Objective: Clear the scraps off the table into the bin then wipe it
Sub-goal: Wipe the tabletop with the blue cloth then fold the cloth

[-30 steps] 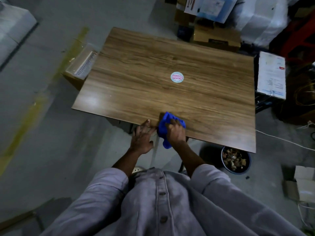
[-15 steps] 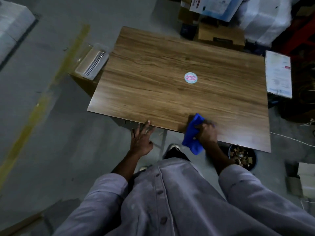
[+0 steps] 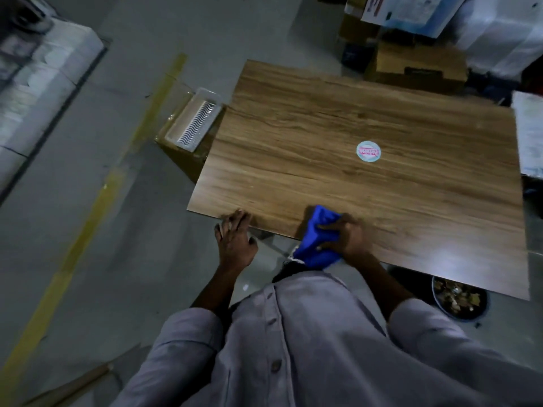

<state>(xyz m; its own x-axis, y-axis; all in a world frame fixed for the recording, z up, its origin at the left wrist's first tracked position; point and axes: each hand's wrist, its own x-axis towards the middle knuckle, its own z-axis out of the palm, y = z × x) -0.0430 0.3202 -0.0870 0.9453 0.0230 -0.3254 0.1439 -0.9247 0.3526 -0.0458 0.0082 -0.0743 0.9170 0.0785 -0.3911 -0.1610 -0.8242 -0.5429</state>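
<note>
A wooden table [image 3: 352, 118] fills the middle of the head view, with a round pink and white sticker [image 3: 368, 151] on its top. My right hand [image 3: 348, 237] grips a bunched blue cloth [image 3: 316, 245] at the table's near edge; part of the cloth hangs over the edge. My left hand [image 3: 235, 237] rests on the near left edge with straight fingers on the wood. A dark round bin [image 3: 458, 299] holding brown scraps stands on the floor under the near right corner.
A cardboard box with a white ridged tray [image 3: 192, 123] sits against the table's left side. Boxes [image 3: 420, 69] and wrapped goods crowd the far side, and a white sheet [image 3: 530, 136] lies at the right. A yellow floor line [image 3: 97, 201] runs on the left.
My right hand slid the blue cloth rightward along the near edge, away from my left hand. My left hand stays on the edge. The view has shifted left.
</note>
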